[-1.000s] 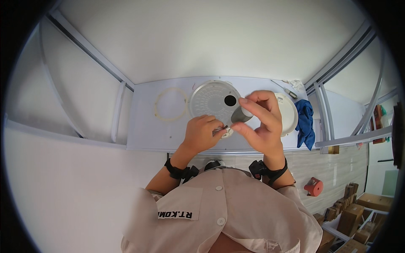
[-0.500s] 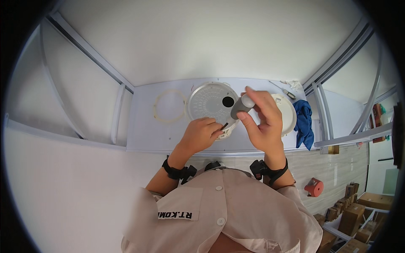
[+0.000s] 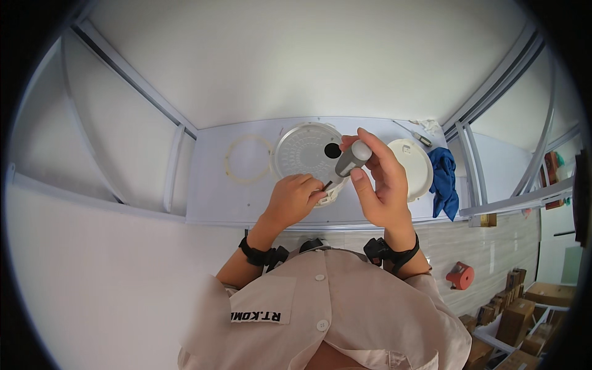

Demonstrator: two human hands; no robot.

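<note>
A screwdriver (image 3: 351, 161) with a thick grey handle stands tilted over the near right edge of a round lid-like part (image 3: 302, 147). My right hand (image 3: 383, 185) is curled around the handle, thumb on its near side and fingers on the far side. Close by on the left, my left hand (image 3: 294, 198) pinches the dark shaft near its lower end. That round part has a patterned metal disc, a black round spot and a cream rim showing below the hands. The screwdriver's tip is hidden by my left fingers.
A thin cream ring (image 3: 229, 159) lies on the white table (image 3: 213, 200) to the left. On the right are a round cream cover (image 3: 414, 166), a blue cloth (image 3: 444, 179), a second screwdriver (image 3: 422, 139) and crumpled white material (image 3: 427, 125). A red stool (image 3: 460, 276) and cardboard boxes (image 3: 513, 320) stand on the floor.
The fingers of my right hand have shifted around the handle, with the hand slightly further left, and the handle has tipped a little. My left hand stays nearly in place.
</note>
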